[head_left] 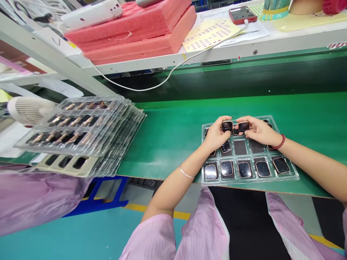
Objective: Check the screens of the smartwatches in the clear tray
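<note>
A clear plastic tray [294,176] with compartments lies on the green conveyor belt [173,130] in front of me. Its near row holds several black watch bodies with rose-gold rims [244,169]; some middle compartments are bare. My left hand [215,135] pinches one watch body [227,126] above the tray's far side. My right hand [258,130] holds a second watch body [243,126] right beside it. The two hands nearly touch. A thin bracelet circles my left wrist and a red bead bracelet my right.
A fanned stack of clear trays [81,133] holding parts sits on the left of the belt. Behind it is a white fan [28,110]. The shelf above carries pink foam pads [141,32], label sheets [210,34], a red phone [242,14] and a white cable [162,81].
</note>
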The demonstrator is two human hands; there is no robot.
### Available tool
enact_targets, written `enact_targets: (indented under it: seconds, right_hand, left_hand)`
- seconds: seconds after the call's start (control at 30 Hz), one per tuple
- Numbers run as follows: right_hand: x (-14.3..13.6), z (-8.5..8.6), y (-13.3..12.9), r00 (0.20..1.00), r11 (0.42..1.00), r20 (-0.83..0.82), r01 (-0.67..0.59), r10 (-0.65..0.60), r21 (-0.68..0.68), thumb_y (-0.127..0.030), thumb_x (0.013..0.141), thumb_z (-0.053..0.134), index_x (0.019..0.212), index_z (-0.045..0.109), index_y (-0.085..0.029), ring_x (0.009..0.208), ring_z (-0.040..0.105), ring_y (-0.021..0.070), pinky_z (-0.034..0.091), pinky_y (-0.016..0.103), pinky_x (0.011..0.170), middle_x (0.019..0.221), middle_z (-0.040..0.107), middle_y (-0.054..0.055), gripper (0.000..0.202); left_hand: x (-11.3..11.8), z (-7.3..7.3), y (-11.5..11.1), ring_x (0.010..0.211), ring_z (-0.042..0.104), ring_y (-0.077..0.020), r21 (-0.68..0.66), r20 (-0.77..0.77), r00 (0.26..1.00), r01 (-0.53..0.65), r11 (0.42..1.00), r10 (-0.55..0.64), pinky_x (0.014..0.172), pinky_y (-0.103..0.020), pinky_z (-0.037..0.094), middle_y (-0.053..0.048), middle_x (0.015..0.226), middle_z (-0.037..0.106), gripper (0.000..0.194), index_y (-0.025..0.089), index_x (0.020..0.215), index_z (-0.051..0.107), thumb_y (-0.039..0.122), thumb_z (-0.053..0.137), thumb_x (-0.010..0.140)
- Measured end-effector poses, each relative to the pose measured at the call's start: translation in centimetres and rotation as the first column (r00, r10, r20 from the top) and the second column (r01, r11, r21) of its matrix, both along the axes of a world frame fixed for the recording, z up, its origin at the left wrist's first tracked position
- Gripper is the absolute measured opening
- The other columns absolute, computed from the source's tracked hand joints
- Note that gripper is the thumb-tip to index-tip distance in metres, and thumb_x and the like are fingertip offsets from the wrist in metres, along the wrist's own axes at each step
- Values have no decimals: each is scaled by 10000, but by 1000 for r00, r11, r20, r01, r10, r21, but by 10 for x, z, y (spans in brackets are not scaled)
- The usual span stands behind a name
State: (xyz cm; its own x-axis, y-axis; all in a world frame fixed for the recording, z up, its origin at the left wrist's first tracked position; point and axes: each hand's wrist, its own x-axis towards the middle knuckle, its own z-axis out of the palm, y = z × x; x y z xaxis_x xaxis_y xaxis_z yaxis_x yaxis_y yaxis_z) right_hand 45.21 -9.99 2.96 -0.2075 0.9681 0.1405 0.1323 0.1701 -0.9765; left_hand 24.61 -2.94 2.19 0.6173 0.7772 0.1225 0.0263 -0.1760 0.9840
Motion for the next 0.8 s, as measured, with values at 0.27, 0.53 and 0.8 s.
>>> enact_targets:
  seconds: [0.27,0.53,0.8]
  right_hand:
    - [4,-7,3,999,1000,-32,12,-13,-12,-212,806,731,1393,485,-276,1160,657,274,629,409,874,1264,664,89,640]
    - [5,-3,3,986,989,-140,74,-92,-128,-366,803,818,1342,554,-252,733,727,204,641,379,705,1087,736,85,611]
    - [26,6,13,904,948,-413,-26,-113,-317,-770,893,509,1061,697,-192,684,738,235,617,334,546,968,779,126,630]
  left_hand:
    - [0,-4,3,1006,670,-195,-78,63,998,37,996,-32,739,-251,505,-66,1050,678,602,200,1268,460,130,671,709]
    - [-3,5,6,755,700,-134,-305,212,975,123,944,-59,620,-212,493,-70,1022,715,697,181,1286,483,301,847,704]
    - [-7,24,13,585,687,-125,-666,276,956,263,698,-97,450,-173,432,-115,824,751,634,85,1130,629,655,395,978]
